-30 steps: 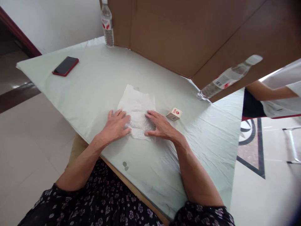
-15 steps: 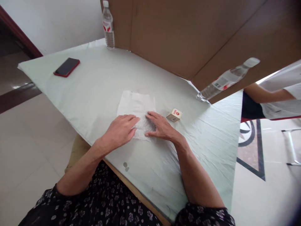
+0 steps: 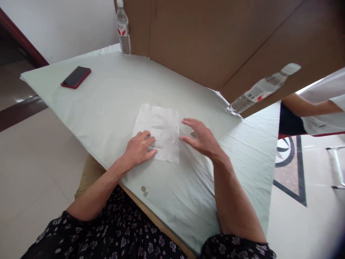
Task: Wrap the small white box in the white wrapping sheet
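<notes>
A white sheet of bubble wrap (image 3: 164, 126) lies flat on the cloth-covered table. My left hand (image 3: 138, 148) rests on its near left part, fingers apart and slightly bent. To the right of the sheet my right hand (image 3: 201, 138) hovers, thumb and fingers spread with nothing between them. Behind that hand is a small box (image 3: 193, 133), almost wholly hidden; only a corner of it shows between thumb and fingers.
A phone in a red case (image 3: 76, 77) lies at the far left. One water bottle (image 3: 123, 30) stands by a cardboard panel (image 3: 194, 39), another bottle (image 3: 262, 90) at its right end. Two small dark spots (image 3: 144, 190) mark the near cloth (image 3: 161, 183). Another person's arm (image 3: 309, 106) shows at right.
My right hand has lifted off the bubble wrap and moved right, over to the small box, which it now covers. My left hand stays on the sheet, its fingers a little more bent.
</notes>
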`<action>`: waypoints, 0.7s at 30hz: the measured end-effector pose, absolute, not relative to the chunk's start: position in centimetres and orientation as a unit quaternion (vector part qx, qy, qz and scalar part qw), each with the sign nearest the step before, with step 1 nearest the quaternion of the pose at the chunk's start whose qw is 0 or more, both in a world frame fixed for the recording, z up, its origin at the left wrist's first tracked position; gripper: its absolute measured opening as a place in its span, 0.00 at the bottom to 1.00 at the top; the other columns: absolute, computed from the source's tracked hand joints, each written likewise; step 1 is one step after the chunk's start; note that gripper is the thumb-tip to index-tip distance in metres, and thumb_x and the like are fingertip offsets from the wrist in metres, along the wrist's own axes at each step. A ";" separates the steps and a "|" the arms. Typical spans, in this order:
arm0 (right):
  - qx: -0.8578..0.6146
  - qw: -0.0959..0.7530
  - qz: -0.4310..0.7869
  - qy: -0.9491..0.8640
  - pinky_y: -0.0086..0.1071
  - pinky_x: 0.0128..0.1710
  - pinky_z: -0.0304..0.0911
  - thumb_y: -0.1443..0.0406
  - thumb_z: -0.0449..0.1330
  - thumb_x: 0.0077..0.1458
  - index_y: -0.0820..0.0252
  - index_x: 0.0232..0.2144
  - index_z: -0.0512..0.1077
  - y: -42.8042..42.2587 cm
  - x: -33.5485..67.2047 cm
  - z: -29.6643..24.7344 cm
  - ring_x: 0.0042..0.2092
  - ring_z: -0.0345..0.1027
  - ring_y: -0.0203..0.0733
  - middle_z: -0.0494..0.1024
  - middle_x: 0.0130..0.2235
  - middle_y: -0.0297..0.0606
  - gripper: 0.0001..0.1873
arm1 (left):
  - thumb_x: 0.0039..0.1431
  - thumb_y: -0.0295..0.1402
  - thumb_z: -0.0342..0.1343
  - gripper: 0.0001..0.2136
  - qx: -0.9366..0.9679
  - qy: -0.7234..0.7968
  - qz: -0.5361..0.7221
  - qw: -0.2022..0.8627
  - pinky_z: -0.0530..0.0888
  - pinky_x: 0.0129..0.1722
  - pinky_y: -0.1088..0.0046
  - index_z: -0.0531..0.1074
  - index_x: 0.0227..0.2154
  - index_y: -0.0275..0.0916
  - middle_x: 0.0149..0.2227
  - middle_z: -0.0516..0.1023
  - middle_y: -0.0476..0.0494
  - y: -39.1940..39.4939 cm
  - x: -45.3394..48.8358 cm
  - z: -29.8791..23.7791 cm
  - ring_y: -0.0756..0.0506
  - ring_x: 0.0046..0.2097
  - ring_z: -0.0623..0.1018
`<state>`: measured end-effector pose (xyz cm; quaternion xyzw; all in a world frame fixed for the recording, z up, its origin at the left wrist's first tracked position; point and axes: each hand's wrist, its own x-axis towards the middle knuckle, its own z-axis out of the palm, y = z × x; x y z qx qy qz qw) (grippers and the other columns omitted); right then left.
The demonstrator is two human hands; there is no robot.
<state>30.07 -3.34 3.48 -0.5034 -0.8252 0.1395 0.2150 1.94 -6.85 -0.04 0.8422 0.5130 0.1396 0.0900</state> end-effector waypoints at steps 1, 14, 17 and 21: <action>-0.526 0.224 0.110 -0.813 0.56 0.67 0.56 0.48 0.60 0.60 0.52 0.63 0.66 -3.1 31.1 3.8 0.66 0.62 0.57 0.70 0.64 0.46 0.32 | 0.60 0.37 0.58 0.14 0.841 0.514 0.145 0.089 0.77 0.49 0.58 0.75 0.48 0.42 0.55 0.75 0.37 -6.9 2.0 0.0 0.36 0.53 0.76; -0.605 0.271 0.106 -0.741 0.47 0.48 0.72 0.53 0.62 0.56 0.55 0.55 0.72 -2.9 30.7 3.9 0.45 0.76 0.51 0.82 0.49 0.43 0.27 | 0.57 0.36 0.56 0.33 0.785 0.552 0.240 0.145 0.77 0.51 0.60 0.57 0.66 0.41 0.53 0.79 0.38 -7.0 2.0 -0.7 0.38 0.51 0.78; -0.542 0.292 0.152 -0.773 0.44 0.51 0.71 0.54 0.62 0.57 0.54 0.58 0.71 -3.2 26.4 4.2 0.48 0.76 0.49 0.81 0.53 0.41 0.28 | 0.56 0.34 0.55 0.37 0.765 0.564 0.257 0.175 0.77 0.49 0.63 0.51 0.69 0.41 0.53 0.79 0.40 -6.9 2.1 -0.7 0.41 0.47 0.79; -0.506 0.208 0.174 -0.818 0.49 0.57 0.66 0.59 0.61 0.57 0.55 0.59 0.70 -2.3 22.4 2.5 0.56 0.72 0.55 0.78 0.57 0.44 0.28 | 0.56 0.32 0.54 0.40 0.732 0.583 0.287 0.205 0.77 0.48 0.64 0.45 0.70 0.39 0.56 0.76 0.38 -6.9 2.1 -0.9 0.44 0.42 0.79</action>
